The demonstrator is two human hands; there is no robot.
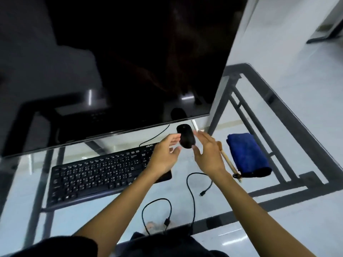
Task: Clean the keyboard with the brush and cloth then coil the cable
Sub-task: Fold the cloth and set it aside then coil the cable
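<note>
A black keyboard (96,175) lies on the glass desk (74,216) in front of the monitor. The folded blue cloth (248,154) rests at the right. Against its left side lies the wooden-handled brush (228,162), with its top hidden behind my right hand. A loose black cable (191,193) snakes over the glass near me, and both of its plugs show. My left hand (165,154) and my right hand (207,153) hover with fingers apart on either side of a black mouse (185,139). The left fingertips are at the mouse's edge.
A large dark monitor (130,62) fills the back of the desk. The keyboard's thin cord (157,135) runs behind it. The desk's dark metal frame (289,115) shows through the glass at the right, with pale floor beyond. Dark clothing is at the near edge.
</note>
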